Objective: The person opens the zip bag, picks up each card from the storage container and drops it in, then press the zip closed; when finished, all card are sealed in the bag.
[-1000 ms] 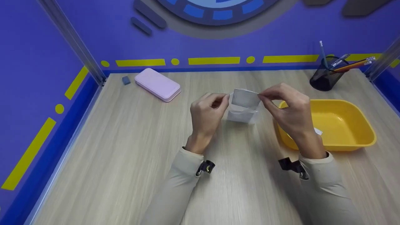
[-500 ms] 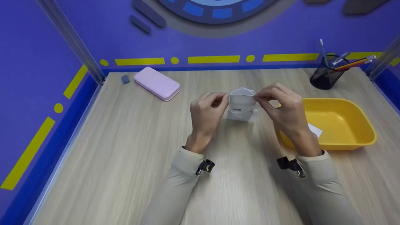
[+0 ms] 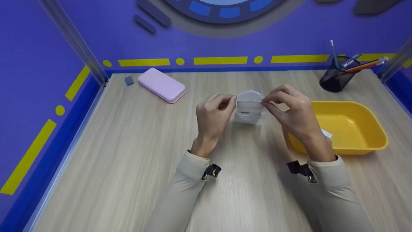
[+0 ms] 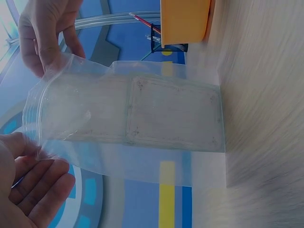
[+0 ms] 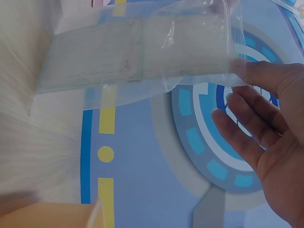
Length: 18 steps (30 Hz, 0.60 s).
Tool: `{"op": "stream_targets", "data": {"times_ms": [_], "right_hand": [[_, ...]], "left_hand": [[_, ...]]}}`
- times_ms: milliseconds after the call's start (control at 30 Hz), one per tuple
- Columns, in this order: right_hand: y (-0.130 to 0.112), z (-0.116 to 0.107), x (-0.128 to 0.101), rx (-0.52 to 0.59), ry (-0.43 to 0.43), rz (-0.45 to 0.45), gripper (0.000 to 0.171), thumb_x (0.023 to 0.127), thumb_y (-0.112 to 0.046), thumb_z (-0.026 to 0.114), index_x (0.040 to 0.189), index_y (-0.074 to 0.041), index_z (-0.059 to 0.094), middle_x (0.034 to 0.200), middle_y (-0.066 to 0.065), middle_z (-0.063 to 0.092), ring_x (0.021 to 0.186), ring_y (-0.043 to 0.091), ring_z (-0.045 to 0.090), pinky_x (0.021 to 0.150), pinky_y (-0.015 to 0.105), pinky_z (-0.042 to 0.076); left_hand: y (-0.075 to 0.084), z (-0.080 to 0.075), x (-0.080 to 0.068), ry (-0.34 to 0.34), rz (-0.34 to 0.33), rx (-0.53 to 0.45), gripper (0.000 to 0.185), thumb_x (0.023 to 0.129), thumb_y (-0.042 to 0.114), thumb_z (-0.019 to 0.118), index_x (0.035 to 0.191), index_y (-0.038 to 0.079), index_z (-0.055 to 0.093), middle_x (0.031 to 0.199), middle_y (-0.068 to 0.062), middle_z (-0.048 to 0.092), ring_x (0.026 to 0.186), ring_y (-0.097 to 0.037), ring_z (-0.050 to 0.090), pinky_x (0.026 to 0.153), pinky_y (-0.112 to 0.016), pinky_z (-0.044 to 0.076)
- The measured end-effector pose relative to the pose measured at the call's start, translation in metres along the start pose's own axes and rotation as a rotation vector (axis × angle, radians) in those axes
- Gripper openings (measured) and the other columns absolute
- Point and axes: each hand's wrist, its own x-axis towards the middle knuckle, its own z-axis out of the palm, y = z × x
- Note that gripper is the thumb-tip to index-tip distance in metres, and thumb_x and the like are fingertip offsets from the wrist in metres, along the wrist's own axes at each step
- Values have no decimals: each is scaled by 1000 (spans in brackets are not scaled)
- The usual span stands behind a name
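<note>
A clear zip bag (image 3: pixel 249 111) stands with its mouth up on the table between my hands. Two pale, flat card-like pieces show through the plastic, an upper piece (image 4: pixel 88 107) and a lower piece (image 4: pixel 175 114), one above the other. My left hand (image 3: pixel 213 120) pinches the bag's left edge near the mouth between thumb and finger. On the opposite side, my right hand (image 3: pixel 294 114) pinches the right edge near the mouth. In the right wrist view the other fingers (image 5: pixel 237 123) of this hand are spread away from the plastic.
Right of the bag stands a yellow tray (image 3: pixel 351 129) with a small white piece (image 3: pixel 327 133) in it, partly behind the right wrist. A mesh pencil cup (image 3: pixel 336 75) is at the back right. A pink case (image 3: pixel 162 85) and a blue-grey block (image 3: pixel 129 81) lie back left.
The upper card-like piece has slid down into the bag, below its rounded mouth. My right hand has shifted slightly left to the bag's edge; the left hand has barely moved.
</note>
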Motion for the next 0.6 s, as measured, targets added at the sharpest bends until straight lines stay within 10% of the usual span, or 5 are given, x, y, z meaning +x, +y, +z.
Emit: {"op": "stream_targets", "data": {"times_ms": [600], "right_hand": [[-6,-28,0,-35,-48,187,15,94,-3,79,110,-2,79,106,3,75,96,7,66,88,13,52]], "left_hand": [[-1,1,1,6,20,-5,6,92,4,80,87,1,82,79,-5,75,68,-13,71,67,-20,57]]}}
